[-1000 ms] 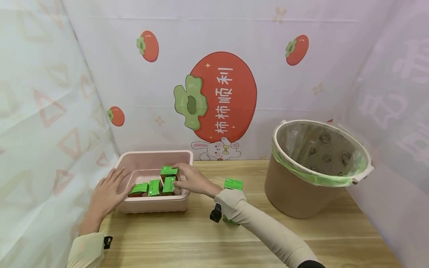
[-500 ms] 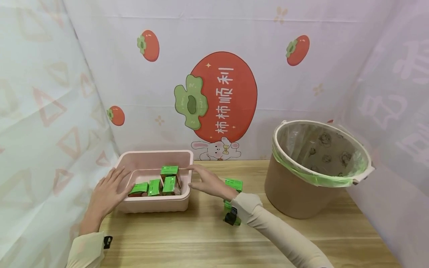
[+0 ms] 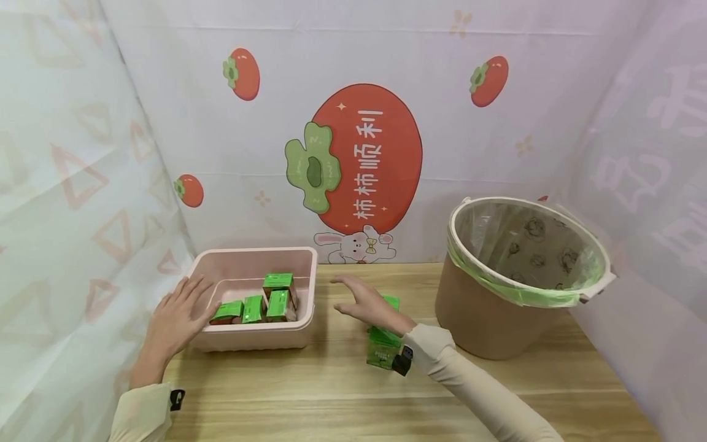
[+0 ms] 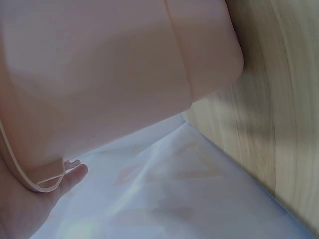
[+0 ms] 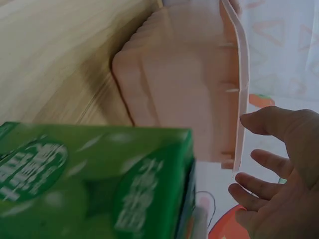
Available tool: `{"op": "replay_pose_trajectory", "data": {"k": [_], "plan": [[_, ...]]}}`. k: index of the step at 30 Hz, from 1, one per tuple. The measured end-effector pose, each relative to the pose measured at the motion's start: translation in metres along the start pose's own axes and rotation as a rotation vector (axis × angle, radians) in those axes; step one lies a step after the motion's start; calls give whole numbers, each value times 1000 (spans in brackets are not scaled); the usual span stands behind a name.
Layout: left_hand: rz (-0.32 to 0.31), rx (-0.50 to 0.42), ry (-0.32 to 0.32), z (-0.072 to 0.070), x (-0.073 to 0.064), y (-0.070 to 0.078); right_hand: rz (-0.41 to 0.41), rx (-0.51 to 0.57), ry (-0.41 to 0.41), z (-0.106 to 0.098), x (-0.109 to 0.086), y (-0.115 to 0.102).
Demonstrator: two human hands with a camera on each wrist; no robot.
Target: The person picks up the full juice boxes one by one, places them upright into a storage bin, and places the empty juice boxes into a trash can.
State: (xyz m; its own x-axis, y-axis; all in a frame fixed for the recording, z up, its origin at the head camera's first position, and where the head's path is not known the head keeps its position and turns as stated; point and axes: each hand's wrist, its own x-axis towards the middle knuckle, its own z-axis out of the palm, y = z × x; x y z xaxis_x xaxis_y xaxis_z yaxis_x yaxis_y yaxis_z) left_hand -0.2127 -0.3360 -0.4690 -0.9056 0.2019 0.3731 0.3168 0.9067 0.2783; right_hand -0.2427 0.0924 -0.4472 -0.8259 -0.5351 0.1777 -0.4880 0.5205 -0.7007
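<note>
A pink plastic bin point(image 3: 251, 329) stands on the left of the table with several small green cartons point(image 3: 280, 305) inside, grouped at its near and right side. My left hand point(image 3: 172, 325) rests on the bin's left rim, fingers extended. My right hand point(image 3: 369, 302) is to the right of the bin, fingers loosely bent and holding nothing. Beneath the right hand and forearm more green cartons point(image 3: 381, 355) stand in a line on the table, partly hidden. One green carton point(image 5: 89, 179) with white lettering looms large in the right wrist view, beside the right hand point(image 5: 284, 169).
At the right stands a brown bucket point(image 3: 486, 319) with a pale rim and a clear green-edged liner. The wooden table point(image 3: 287, 393) is enclosed by printed cloth walls point(image 3: 442, 153) at the back and both sides.
My right hand has pulled back from the cartons in the bin, over its right rim, to above the cartons on the table. The left hand stays on the rim.
</note>
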Motion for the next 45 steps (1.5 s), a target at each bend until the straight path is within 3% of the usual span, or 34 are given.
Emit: {"op": "replay_pose_trajectory", "data": {"k": [13,33,37,45], "plan": [[8,-2,-10,-1,3,0,93,6,49,-18,-30,21],[1,1,-36,-4,5,0,169,36,110,-40,-66,40],[6,5,-30,-5,3,-1,139,2,145,-52,-80,37],[5,10,-48,-4,1,-3,10,-170,232,-78,-116,26]]}}
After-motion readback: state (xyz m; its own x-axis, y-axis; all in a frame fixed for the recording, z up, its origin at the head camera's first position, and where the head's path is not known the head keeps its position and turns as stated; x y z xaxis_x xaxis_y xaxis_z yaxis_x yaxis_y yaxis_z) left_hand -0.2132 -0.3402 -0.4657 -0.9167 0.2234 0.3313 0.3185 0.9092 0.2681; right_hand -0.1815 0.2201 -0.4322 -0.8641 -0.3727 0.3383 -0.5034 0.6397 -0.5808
